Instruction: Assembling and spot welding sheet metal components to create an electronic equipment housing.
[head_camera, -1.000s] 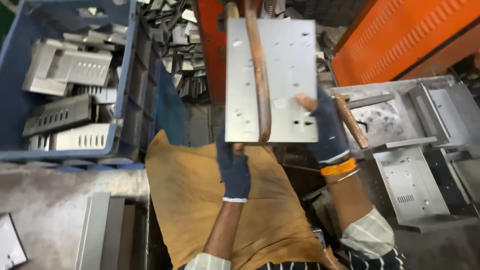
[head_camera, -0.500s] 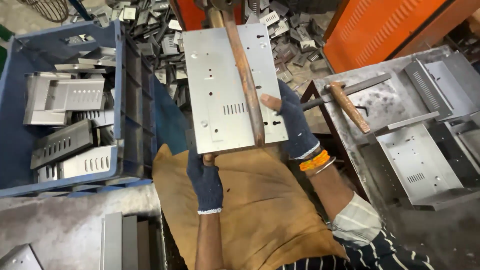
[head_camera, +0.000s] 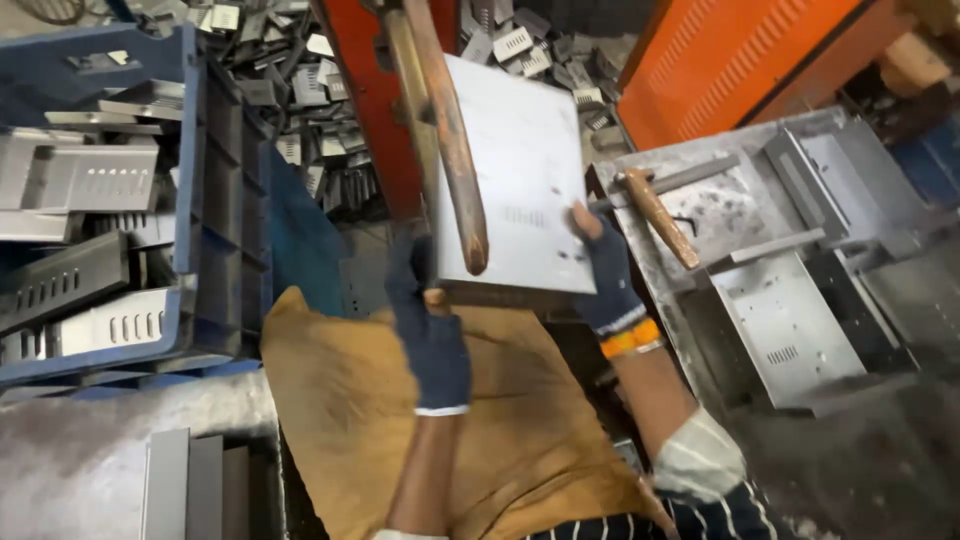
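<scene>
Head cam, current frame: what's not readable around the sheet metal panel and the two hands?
- Sheet metal panel: motion-blurred, holes and slots indistinct.
- Left hand: whether it grips the panel's lower edge is unclear, hidden behind the copper arm.
- Copper arm: top cut off by the frame edge.
- Right hand: only part of the fingers shows past the panel's edge.

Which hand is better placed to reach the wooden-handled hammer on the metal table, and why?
Probably the right hand. It grips the sheet-metal panel at its right edge, close to the hammer on the metal table. The left hand holds the panel's bottom edge, farther from it.
</scene>
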